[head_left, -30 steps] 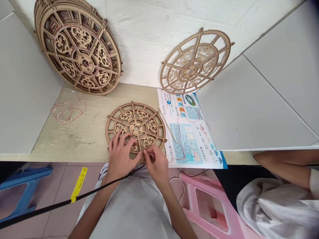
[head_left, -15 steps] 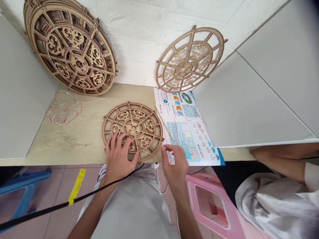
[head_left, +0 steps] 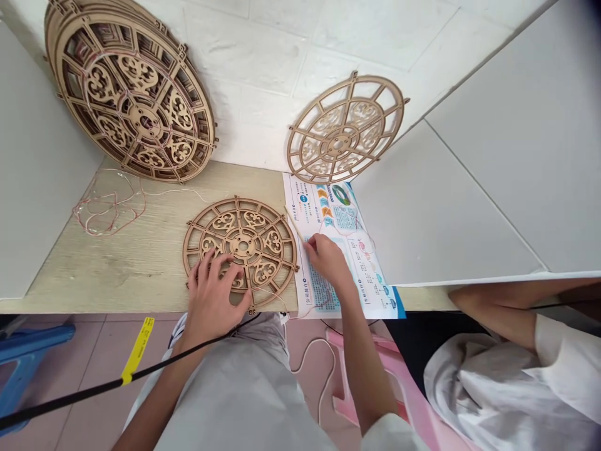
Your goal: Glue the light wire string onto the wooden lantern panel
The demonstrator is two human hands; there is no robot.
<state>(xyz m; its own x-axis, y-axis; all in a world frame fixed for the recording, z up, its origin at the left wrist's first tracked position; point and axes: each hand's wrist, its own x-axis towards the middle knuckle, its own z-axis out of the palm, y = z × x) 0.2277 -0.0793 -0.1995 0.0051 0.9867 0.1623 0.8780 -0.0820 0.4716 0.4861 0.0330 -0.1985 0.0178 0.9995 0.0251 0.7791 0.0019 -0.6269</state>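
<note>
A round openwork wooden panel (head_left: 243, 246) with scroll cut-outs lies flat near the table's front edge. My left hand (head_left: 213, 294) rests on its lower left part, fingers spread and thumb apart. A fine thread (head_left: 267, 291) crosses the panel's lower right. To the right, my right hand (head_left: 328, 260) is over a printed sheet (head_left: 300, 275), its fingers pinched at a thin wooden stick (head_left: 293, 222). The stick's upper part shows beside the panel; its lower end is hidden under the hand.
Several similar panels (head_left: 145, 122) lean stacked against the wall at left; a single panel (head_left: 340, 145) leans at right. A tangle of thin thread (head_left: 110, 210) lies on the table (head_left: 117, 269). Grey dividers (head_left: 451, 207) flank it. Another person's arm (head_left: 498, 304) is at right.
My right hand has moved up from the panel's lower right edge to the stick on the sheet. My left hand stays on the panel. The whole view has shifted slightly.
</note>
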